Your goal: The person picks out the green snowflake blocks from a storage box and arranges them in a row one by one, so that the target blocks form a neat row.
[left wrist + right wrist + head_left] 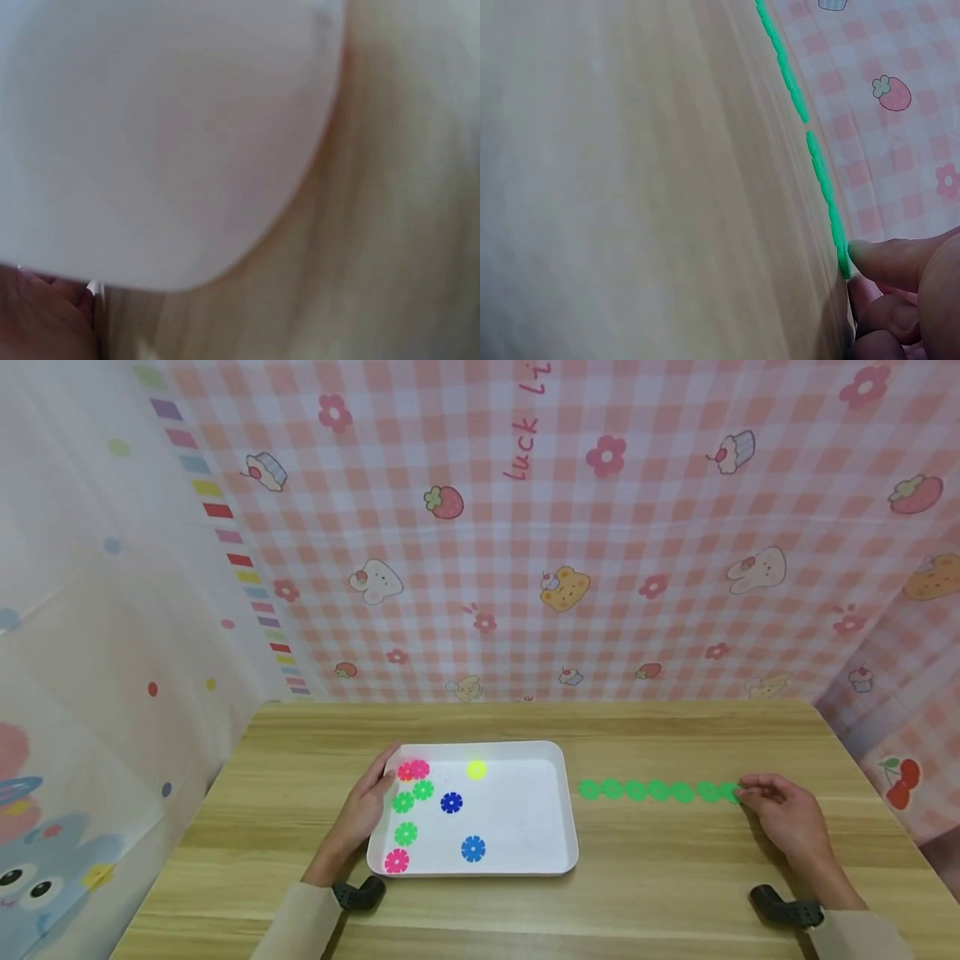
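Observation:
My left hand [369, 800] grips the left side of a white tray [517, 864], its thumb over the rim. In the left wrist view the tray's corner [187, 187] fills much of the picture, blurred. Right of the tray, several green notched plastic discs [636, 790] lie in a row on the table, with a small gap before the last two. At the row's right end my right hand [787, 814] pinches the last green disc [729, 792] between thumb and fingertips. The right wrist view shows the green row [825, 184] edge-on, fingertips at its near end.
Inside the tray lie pink discs [397, 861], green discs [406, 834], a yellow disc [476, 769], a dark blue disc [452, 802] and a lighter blue disc [473, 848]. Behind the wooden table [660, 902] hangs a pink checked cloth [480, 568].

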Action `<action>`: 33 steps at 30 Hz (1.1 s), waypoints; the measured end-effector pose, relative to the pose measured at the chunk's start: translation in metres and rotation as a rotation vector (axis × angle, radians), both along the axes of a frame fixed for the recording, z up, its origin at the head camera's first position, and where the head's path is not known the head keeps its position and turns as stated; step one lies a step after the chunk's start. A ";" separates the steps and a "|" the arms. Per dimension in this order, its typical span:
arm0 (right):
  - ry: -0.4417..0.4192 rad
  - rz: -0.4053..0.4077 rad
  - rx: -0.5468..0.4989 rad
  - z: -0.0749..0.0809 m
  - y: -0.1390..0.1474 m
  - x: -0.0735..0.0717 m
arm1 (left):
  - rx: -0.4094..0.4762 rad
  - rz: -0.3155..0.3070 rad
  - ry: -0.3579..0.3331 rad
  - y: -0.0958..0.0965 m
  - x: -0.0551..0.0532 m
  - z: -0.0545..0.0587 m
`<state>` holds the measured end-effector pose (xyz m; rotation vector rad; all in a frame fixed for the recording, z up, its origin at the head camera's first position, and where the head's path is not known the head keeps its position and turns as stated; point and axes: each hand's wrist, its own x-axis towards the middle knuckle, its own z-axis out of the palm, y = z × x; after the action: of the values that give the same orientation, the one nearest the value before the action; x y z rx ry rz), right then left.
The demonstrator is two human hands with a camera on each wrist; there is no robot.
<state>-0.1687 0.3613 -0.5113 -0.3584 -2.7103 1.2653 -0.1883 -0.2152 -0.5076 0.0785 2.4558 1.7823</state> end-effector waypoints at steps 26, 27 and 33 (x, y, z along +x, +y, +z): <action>-0.015 -0.059 -0.010 0.011 -0.013 -0.001 | 0.019 -0.013 0.008 0.000 0.000 0.001; -0.007 -0.051 -0.007 0.014 -0.018 -0.001 | 0.017 -0.011 0.004 0.000 0.001 0.001; 0.034 0.062 -0.025 0.031 -0.051 -0.002 | 0.032 -0.010 -0.002 0.000 0.000 0.000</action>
<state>-0.1708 0.3105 -0.4803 -0.2548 -2.6991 1.3097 -0.1882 -0.2149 -0.5079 0.0915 2.4217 1.8173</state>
